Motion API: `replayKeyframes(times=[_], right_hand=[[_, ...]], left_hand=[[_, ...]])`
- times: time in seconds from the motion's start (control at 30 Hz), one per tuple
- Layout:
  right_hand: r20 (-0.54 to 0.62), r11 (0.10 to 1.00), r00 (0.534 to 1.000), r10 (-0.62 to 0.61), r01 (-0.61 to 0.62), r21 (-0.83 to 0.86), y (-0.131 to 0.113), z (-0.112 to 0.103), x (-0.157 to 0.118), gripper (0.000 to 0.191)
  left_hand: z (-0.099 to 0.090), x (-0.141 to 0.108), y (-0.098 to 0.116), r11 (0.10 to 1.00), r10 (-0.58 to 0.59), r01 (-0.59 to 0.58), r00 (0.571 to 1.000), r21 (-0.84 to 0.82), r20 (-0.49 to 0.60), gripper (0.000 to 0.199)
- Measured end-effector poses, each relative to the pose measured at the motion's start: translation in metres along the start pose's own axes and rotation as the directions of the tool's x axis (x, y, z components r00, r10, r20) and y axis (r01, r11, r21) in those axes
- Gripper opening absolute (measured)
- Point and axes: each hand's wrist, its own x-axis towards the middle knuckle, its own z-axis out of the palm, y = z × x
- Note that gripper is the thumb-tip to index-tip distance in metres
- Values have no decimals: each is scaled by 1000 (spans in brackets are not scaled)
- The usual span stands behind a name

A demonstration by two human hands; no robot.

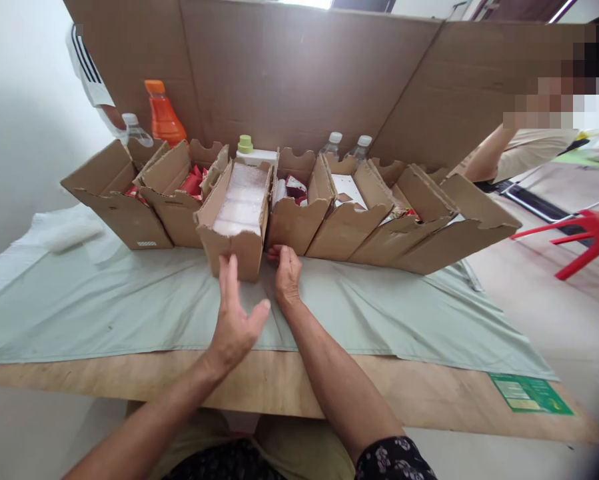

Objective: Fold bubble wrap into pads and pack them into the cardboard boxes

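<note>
A cardboard box (232, 257) packed with bubble wrap (242, 197) juts forward from a row of similar boxes. Against its front face rest the fingertips of my left hand (233, 323), fingers stretched and thumb apart. My right hand (286, 273) is at the box's lower right, beside the neighbouring cardboard box (292, 227) that holds red and white packets (296, 190). Its fingers are bent, and their tips are partly hidden near the gap between the two boxes; whether they pinch anything does not show.
A tall cardboard panel (304, 73) stands behind the row. Bottles rise there, among them an orange bottle (164, 113). Plastic wrap (74, 233) lies at the left on the green cloth (144, 300). At the right are another person's arm (486, 157) and a red stool (592, 233).
</note>
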Motion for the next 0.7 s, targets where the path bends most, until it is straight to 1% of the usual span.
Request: replayKeyframes(times=[0.03,0.07,0.1,0.13,0.2,0.23,0.3,0.37,0.47,0.53,0.6,0.63,0.67,0.7], right_hand=[[-16,1000,1000,16,-16,16,1,0,1,56],[-25,999,999,31,-31,31,1,0,1,55],[-28,998,999,45,-43,46,1,0,1,55],[-28,997,998,56,-54,59,1,1,1,55],[-21,995,997,72,-70,76,0,1,1,55],[-15,994,997,77,-75,79,0,1,1,55],[6,994,997,81,-82,74,-1,1,2,55],[38,995,996,81,-83,57,-3,0,3,55],[89,997,994,71,-72,16,-4,1,2,53],[122,998,991,60,-57,-21,-5,1,0,49],[155,997,987,47,-37,-64,-6,1,-3,43],[171,996,985,38,-23,-87,-7,2,-5,40],[186,994,982,26,-6,-109,-8,2,-7,38],[203,991,979,11,16,-130,-9,2,-10,36]], left_hand=[[1,17,-9,998,25,-27,999,57,41,92],[1,32,-19,987,36,-51,994,151,101,91],[1,44,-28,958,30,-78,984,277,175,88],[0,54,-36,909,6,-108,969,402,247,81],[-2,63,-47,802,-56,-170,933,573,356,63],[-3,62,-50,766,-75,-198,917,611,392,56],[-4,54,-50,741,-83,-240,894,627,440,50],[-3,43,-45,718,-95,-275,872,640,481,53],[0,30,-37,691,-124,-297,849,659,513,59],[0,25,-34,674,-137,-332,821,660,554,63],[-6,19,-34,678,-129,-393,768,621,627,67],[-13,15,-35,693,-112,-420,740,586,663,69],[-20,11,-37,717,-84,-436,720,544,689,69],[-29,6,-38,747,-49,-439,713,499,700,69]])
